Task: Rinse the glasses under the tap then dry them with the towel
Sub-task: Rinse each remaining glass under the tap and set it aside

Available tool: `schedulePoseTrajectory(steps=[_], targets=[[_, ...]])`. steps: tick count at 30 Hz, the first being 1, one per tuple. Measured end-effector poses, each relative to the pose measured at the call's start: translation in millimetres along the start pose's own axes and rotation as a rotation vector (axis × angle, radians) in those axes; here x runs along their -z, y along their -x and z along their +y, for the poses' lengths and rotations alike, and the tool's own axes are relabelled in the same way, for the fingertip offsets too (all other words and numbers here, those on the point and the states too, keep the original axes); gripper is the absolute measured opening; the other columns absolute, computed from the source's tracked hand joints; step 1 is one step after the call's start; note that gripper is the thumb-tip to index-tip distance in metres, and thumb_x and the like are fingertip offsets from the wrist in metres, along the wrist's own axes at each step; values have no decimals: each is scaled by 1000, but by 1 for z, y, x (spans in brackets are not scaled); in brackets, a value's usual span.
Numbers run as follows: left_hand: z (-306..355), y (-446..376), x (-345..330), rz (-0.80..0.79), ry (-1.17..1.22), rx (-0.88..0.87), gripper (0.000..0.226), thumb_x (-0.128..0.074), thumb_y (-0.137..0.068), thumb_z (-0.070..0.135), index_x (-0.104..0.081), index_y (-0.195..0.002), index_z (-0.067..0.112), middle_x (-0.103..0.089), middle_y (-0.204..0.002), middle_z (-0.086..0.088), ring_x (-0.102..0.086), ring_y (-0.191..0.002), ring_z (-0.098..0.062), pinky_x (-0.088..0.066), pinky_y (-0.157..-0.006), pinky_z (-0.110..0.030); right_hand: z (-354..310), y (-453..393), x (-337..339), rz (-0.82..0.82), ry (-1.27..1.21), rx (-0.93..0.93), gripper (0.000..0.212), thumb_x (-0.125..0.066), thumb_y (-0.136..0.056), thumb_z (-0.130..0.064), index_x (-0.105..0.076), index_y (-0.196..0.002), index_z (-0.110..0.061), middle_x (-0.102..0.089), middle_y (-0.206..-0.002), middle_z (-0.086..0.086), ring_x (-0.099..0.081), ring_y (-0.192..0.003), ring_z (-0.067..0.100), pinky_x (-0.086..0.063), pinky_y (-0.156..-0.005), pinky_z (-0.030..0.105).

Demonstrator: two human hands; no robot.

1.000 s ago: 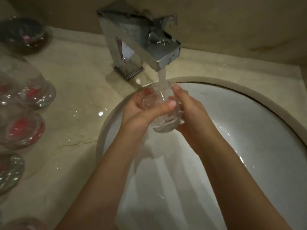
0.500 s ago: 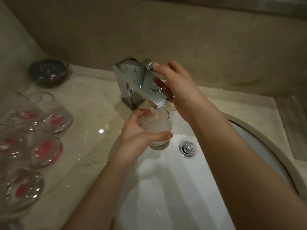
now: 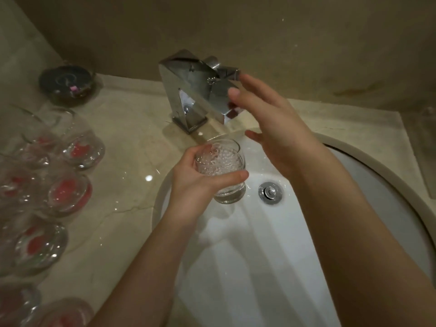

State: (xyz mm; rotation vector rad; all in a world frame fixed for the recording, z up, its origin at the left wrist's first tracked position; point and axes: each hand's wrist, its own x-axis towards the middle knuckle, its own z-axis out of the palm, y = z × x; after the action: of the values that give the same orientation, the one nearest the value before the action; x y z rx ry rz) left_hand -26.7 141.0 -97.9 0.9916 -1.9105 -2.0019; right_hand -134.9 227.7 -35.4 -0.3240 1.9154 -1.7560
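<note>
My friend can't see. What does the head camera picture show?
A left hand holds a glass full of water over a white sink, while the open right hand is by the tap. More glasses sit on the counter.

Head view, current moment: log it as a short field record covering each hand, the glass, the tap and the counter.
left hand: left hand grips the clear round glass tumbler, upright, over the white oval sink basin
glass contents: bubbly water
right hand: right hand open, beside the angular chrome tap; contact unclear
tap flow: no stream visible
counter: clear glasses with red inside on the beige marble counter, left of the basin
towel: not in view
</note>
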Motion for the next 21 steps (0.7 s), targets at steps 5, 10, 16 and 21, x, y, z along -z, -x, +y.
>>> schedulePoseTrajectory(steps=[5, 10, 16, 21], targets=[[0, 14, -5, -159, 176, 107, 42, -83, -54, 26, -75, -95, 18, -76, -88, 2, -71, -79, -14, -57, -77, -32, 59, 61, 31, -102, -89, -195, 49, -62, -76, -48, -58, -125, -40, -65, -122, -18, -60, -114, 8, -44, -102, 38], [-20, 16, -17, -354, 197, 553, 71, -80, -60, 60, -72, -110, 11, -72, -111, -14, -73, -90, -24, -60, -72, -33, 90, 77, 41, -183, -64, -404, 49, -63, -86, -46, -64, -119, -10, -71, -110, 12, -70, -98, 29, -54, -93, 44], [-31, 26, -35, -319, 268, 830, 66, -69, -70, 64, -69, -100, 5, -75, -87, -12, -73, -68, -23, -60, -57, -27, 86, 83, 56, -185, 23, -558, 45, -66, -82, -51, -71, -106, -13, -74, -97, 14, -72, -77, 20, -57, -65, 26], [-26, 29, -47, -348, 239, 823, 65, -70, -67, 61, -70, -99, 4, -75, -87, -12, -73, -66, -23, -59, -53, -28, 86, 86, 70, -155, 18, -554, 45, -67, -82, -52, -72, -104, -13, -73, -99, 14, -72, -80, 22, -59, -68, 29]])
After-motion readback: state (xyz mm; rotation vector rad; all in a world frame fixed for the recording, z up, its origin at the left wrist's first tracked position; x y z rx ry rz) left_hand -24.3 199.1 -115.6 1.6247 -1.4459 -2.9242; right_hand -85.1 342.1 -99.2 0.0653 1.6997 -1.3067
